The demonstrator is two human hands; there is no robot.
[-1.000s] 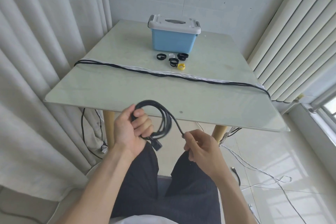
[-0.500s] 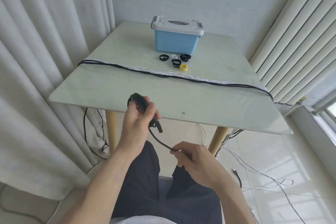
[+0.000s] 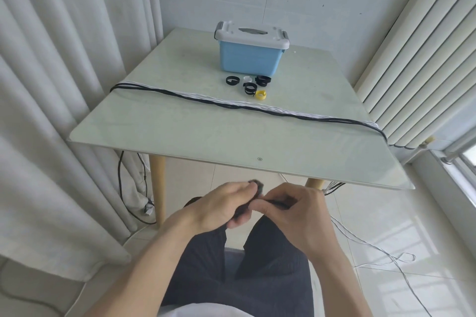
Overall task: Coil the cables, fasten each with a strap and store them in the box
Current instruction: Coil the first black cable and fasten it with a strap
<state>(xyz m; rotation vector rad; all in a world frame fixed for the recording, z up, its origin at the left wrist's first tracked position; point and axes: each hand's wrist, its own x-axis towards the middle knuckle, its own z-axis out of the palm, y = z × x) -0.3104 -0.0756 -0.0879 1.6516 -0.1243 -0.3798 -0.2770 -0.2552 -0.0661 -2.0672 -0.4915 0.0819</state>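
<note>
Both hands hold a bundled black cable just below the near edge of the surface.

At lower centre, the left hand (image 3: pixel 221 207) curls its grip round the coiled black cable (image 3: pixel 258 188), which shows only past its fingertips; the right hand (image 3: pixel 291 210) pinches a strand of it alongside. Higher in the frame, on the surface (image 3: pixel 180 134), long cables (image 3: pixel 257 107) stretch across, straps (image 3: pixel 249 84) lie behind them, and the lidded blue box (image 3: pixel 249 59) stands beyond.

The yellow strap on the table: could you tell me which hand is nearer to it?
Right, narrowly. The right hand is below the yellow strap, off the table's near edge; the left hand sits further left.
</note>
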